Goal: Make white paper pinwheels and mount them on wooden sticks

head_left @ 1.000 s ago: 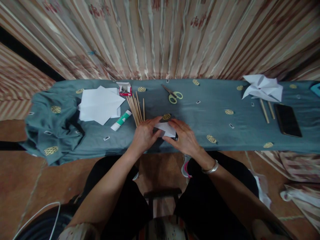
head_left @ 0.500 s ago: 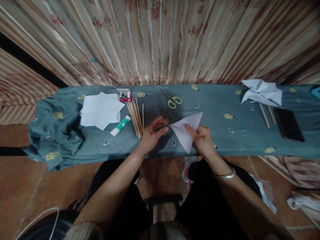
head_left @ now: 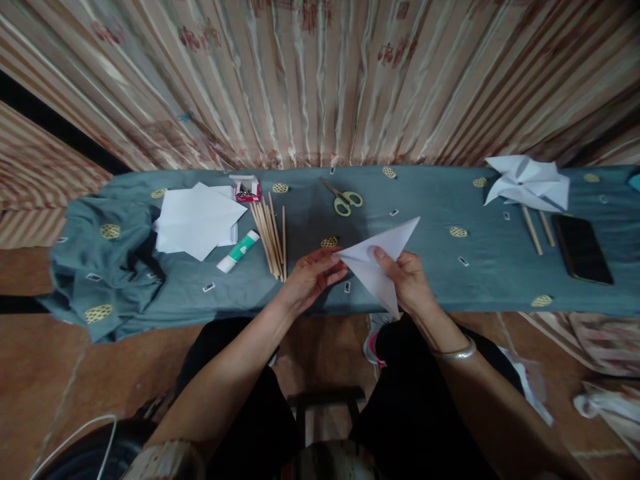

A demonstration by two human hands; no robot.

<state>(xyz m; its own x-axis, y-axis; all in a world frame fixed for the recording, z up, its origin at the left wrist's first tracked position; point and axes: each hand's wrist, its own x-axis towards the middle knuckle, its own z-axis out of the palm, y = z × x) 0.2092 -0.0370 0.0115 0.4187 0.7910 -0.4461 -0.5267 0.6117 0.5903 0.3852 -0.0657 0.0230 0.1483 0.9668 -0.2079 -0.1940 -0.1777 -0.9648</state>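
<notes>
A folded white sheet of paper point(head_left: 375, 265), shaped like a triangle, is held above the near half of the table. My right hand point(head_left: 407, 277) grips its right part, thumb on top and fingers underneath. At the paper's left corner, my left hand point(head_left: 314, 277) pinches the tip between thumb and fingers. Beyond the paper lie scissors point(head_left: 345, 200) with pale green handles. Several thin wooden sticks point(head_left: 270, 233) rest to the left of my left hand, with a green and white glue stick point(head_left: 239, 252) beside them.
White paper sheets point(head_left: 197, 220) are stacked at the left, near a small red box point(head_left: 247, 189) of metal pins. At the right are a white paper pinwheel point(head_left: 530, 181), two wooden sticks point(head_left: 531, 230) and a black phone point(head_left: 583, 249). A green-grey cloth point(head_left: 430, 200) covers the table.
My left hand has moved right and closed on the paper's left corner. The paper has shifted slightly right and opened a little wider in my right hand.
</notes>
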